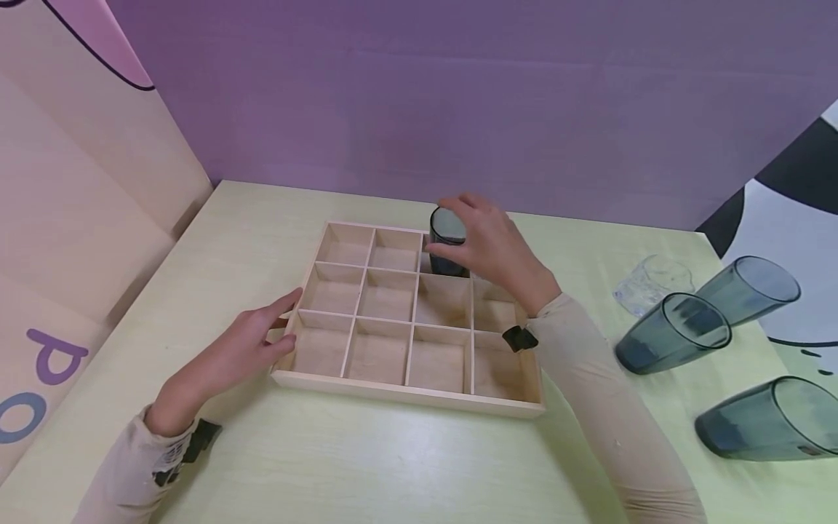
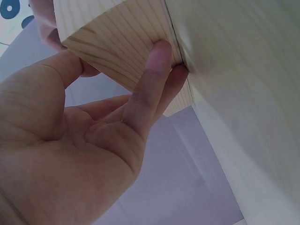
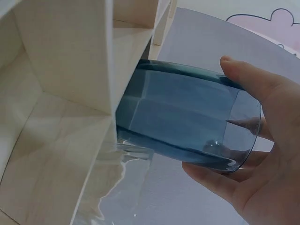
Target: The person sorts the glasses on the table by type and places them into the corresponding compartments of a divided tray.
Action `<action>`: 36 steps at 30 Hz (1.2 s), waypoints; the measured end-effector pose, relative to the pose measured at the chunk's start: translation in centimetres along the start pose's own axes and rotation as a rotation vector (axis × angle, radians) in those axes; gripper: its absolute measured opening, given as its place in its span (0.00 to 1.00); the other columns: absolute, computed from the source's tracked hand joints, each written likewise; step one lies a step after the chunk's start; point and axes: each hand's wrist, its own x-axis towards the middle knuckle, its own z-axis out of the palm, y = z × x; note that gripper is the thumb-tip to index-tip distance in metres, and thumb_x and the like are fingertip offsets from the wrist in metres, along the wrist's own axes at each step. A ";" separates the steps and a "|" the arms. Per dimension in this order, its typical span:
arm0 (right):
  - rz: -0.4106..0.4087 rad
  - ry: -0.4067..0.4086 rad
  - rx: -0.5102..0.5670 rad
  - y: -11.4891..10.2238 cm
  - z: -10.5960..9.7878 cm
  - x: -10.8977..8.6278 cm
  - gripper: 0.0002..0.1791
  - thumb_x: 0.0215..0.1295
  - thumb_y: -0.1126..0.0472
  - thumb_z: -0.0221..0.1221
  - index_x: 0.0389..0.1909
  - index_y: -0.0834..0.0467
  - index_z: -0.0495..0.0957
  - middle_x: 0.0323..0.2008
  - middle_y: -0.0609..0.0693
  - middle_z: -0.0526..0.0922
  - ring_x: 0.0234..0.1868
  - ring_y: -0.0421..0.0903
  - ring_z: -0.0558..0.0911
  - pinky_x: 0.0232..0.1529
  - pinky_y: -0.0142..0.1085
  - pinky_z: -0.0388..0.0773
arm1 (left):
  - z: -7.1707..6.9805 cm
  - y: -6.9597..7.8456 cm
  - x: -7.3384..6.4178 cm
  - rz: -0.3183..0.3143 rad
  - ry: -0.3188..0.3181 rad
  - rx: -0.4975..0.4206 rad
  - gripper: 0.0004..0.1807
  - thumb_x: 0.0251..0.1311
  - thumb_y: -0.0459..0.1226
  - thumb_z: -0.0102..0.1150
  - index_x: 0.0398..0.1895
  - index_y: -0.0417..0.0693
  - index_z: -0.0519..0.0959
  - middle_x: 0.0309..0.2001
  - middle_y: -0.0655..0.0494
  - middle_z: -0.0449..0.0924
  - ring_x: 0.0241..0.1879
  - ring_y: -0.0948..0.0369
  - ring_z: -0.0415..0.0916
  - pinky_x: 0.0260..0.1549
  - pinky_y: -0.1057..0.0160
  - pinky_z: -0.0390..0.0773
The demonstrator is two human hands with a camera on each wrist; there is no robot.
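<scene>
Right hand (image 1: 487, 247) wraps fingers round blue glass (image 1: 448, 244), upright, base in a far-row compartment of tray (image 1: 406, 393). Left hand (image 1: 225, 356), fingers straight, presses tray's left wall. Risk: glass base could catch a divider and tip, or slip since it looks smooth. Glass is tinted, see-through, tapered. Three more lie right on table (image 1: 366, 466).

I counted four dark blue glasses: one (image 1: 448, 240) stood in the tray under my right hand (image 1: 487, 247), and three (image 1: 674, 333) lay on the table (image 1: 366, 466). There was one clear glass (image 1: 651, 285), and one wooden tray (image 1: 419, 397) with twelve compartments.
</scene>
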 end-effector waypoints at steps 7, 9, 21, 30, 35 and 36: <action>0.005 -0.015 -0.010 0.4 0.5 -0.1 0.40 0.57 0.42 0.70 0.67 0.57 0.72 0.60 0.57 0.75 0.58 0.56 0.77 0.58 0.52 0.74 | 0.1 -0.1 0.1 0.001 0.001 0.006 0.38 0.63 0.29 0.50 0.77 0.34 0.52 0.74 0.38 0.58 0.58 0.40 0.76 0.41 0.60 0.81; 0.017 -0.023 -0.007 0.5 0.6 -0.2 0.41 0.57 0.42 0.70 0.67 0.57 0.72 0.61 0.58 0.74 0.59 0.56 0.77 0.58 0.52 0.74 | 0.1 0.0 0.1 0.001 0.001 0.005 0.38 0.63 0.29 0.50 0.77 0.35 0.52 0.74 0.38 0.58 0.58 0.41 0.76 0.40 0.60 0.81; 0.019 -0.040 0.044 1.3 0.9 -0.4 0.41 0.58 0.41 0.69 0.69 0.55 0.70 0.66 0.55 0.71 0.63 0.55 0.74 0.61 0.52 0.72 | 0.0 0.3 -0.1 0.015 0.001 0.011 0.38 0.64 0.29 0.52 0.77 0.34 0.53 0.73 0.37 0.59 0.58 0.41 0.76 0.42 0.57 0.82; 0.018 -0.130 0.040 1.8 0.3 0.0 0.43 0.57 0.38 0.68 0.70 0.52 0.68 0.67 0.54 0.69 0.67 0.54 0.70 0.63 0.52 0.70 | 0.0 0.1 0.3 0.000 -0.006 0.015 0.38 0.64 0.30 0.51 0.77 0.35 0.52 0.74 0.38 0.59 0.59 0.41 0.76 0.43 0.57 0.81; 0.008 -0.143 0.050 1.7 -0.4 -0.4 0.43 0.58 0.38 0.67 0.71 0.51 0.67 0.68 0.53 0.68 0.66 0.54 0.70 0.62 0.51 0.70 | -0.1 0.3 0.1 0.013 -0.008 0.008 0.38 0.64 0.29 0.52 0.77 0.34 0.52 0.73 0.36 0.59 0.58 0.40 0.76 0.44 0.54 0.82; 0.005 -0.138 0.055 1.6 -0.6 -0.6 0.42 0.59 0.38 0.67 0.71 0.51 0.67 0.68 0.54 0.68 0.66 0.53 0.71 0.62 0.51 0.70 | -0.1 0.3 0.1 0.014 -0.008 0.009 0.38 0.64 0.29 0.51 0.77 0.34 0.53 0.73 0.36 0.59 0.58 0.40 0.76 0.44 0.54 0.82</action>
